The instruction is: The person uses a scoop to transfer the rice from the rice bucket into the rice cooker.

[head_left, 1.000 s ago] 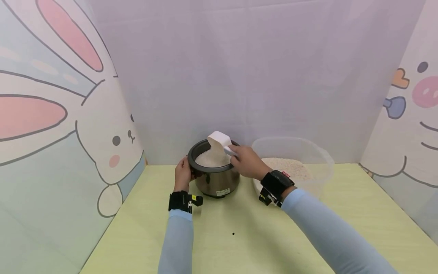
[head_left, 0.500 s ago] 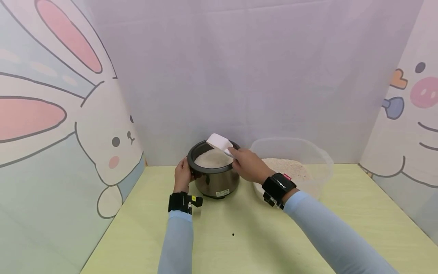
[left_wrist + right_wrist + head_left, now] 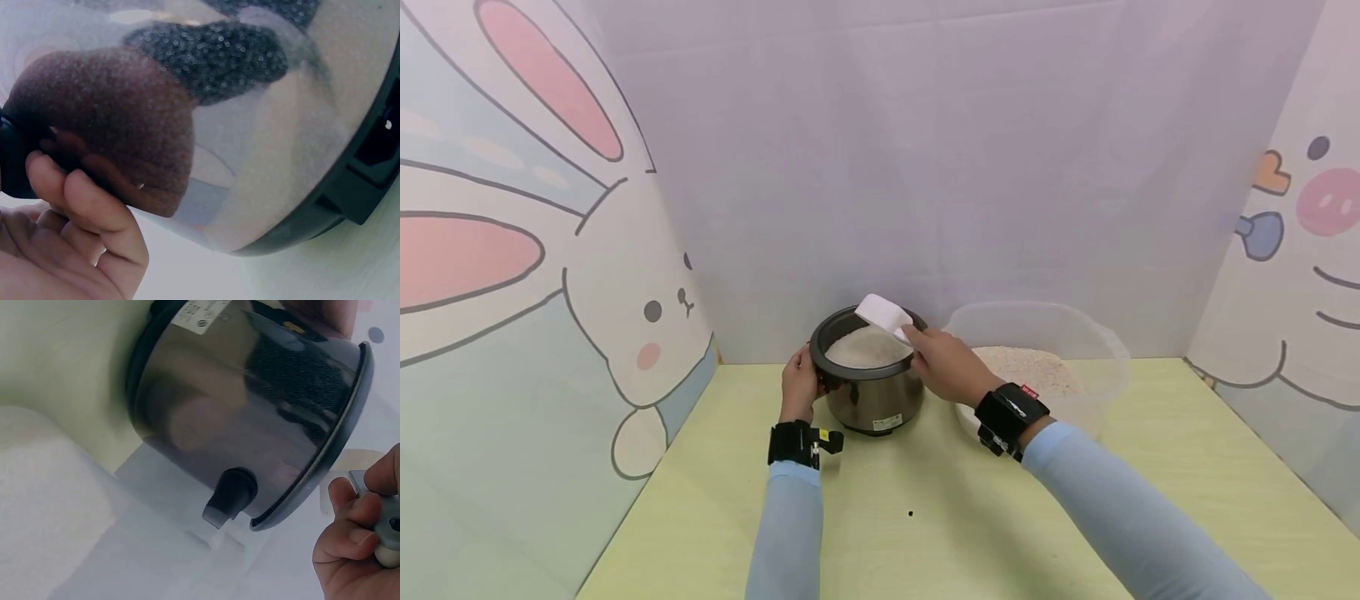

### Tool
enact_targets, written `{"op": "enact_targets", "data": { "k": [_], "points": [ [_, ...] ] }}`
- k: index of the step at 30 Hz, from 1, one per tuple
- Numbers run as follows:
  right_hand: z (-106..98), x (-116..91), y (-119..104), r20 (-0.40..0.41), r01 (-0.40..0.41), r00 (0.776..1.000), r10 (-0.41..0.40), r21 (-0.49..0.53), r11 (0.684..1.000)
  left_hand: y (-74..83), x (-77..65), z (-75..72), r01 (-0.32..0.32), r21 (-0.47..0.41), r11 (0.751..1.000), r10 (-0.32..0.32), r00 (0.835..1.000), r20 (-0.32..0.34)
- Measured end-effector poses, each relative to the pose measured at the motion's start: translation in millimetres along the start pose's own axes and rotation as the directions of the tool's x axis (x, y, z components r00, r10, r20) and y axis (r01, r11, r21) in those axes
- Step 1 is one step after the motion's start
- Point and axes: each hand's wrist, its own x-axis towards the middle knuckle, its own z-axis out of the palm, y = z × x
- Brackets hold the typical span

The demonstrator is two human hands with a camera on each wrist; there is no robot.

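Observation:
In the head view a dark metallic rice cooker (image 3: 871, 402) stands at the back of the table, its lid off and white rice (image 3: 861, 348) inside. My left hand (image 3: 799, 385) grips its left side; in the left wrist view curled fingers (image 3: 94, 200) hold the black side handle (image 3: 14, 159). Above the rim, my right hand (image 3: 953, 365) grips a white scoop (image 3: 882, 313) by its handle, the cup tipped over the rice with its underside up. The right wrist view shows these fingers (image 3: 350, 540) beside the cooker's rim, with the other side handle (image 3: 237, 490) sticking out below.
A clear plastic tub (image 3: 1108, 354) holding more rice (image 3: 1033, 367) stands right of the cooker, partly behind my right forearm. A tiny dark speck (image 3: 911, 513) lies on the pale yellow table (image 3: 880, 558). Printed walls (image 3: 625, 367) border the sides, with a pale curtain (image 3: 925, 167) behind.
The scoop has tipped further over, and the rice that was falling from it a second ago no longer shows. My left hand has kept its hold on the cooker.

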Motion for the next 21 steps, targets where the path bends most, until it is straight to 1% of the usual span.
{"op": "enact_targets", "data": {
  "k": [2, 6, 9, 11, 14, 16, 18, 21],
  "points": [
    [-1.2, -0.2, 0.9, -0.017, 0.011, 1.0, -0.011, -0.015, 1.0, -0.5, 0.5, -0.2, -0.002, 0.003, 1.0, 0.002, 1.0, -0.006],
    [-8.5, 4.5, 3.6, -0.094, 0.049, 0.994, -0.054, -0.053, 0.997, -0.1, 1.0, -1.1, -0.006, 0.008, 1.0, 0.006, 1.0, -0.005],
    [-10.4, 5.5, 4.4, -0.134, 0.045, 0.99, -0.054, -0.07, 0.997, 0.6, 1.1, -1.2, -0.006, 0.004, 1.0, 0.006, 1.0, 0.001],
    [-7.4, 2.9, 4.7, -0.117, 0.027, 0.992, -0.037, -0.082, 0.996, 0.2, 1.5, -0.9, -0.005, 0.002, 1.0, 0.005, 1.0, 0.003],
    [-0.7, -3.2, 7.1, -0.05, 0.005, 0.999, -0.012, -0.127, 0.992, 0.2, 1.3, -0.6, -0.006, 0.0, 1.0, 0.006, 1.0, 0.008],
    [1.5, -5.8, 8.8, -0.012, 0.008, 1.0, -0.011, -0.165, 0.986, 0.2, 1.2, -0.8, -0.012, 0.003, 1.0, 0.012, 1.0, 0.008],
    [0.6, -6.7, 10.5, -0.013, 0.013, 1.0, -0.016, -0.184, 0.983, 0.4, 0.7, -1.1, -0.021, 0.006, 1.0, 0.021, 1.0, 0.006],
    [-6.1, -5.9, 9.8, -0.074, 0.02, 0.997, -0.031, -0.149, 0.989, 0.1, 0.1, -1.6, -0.026, 0.013, 1.0, 0.026, 1.0, 0.0]
  ]
}}
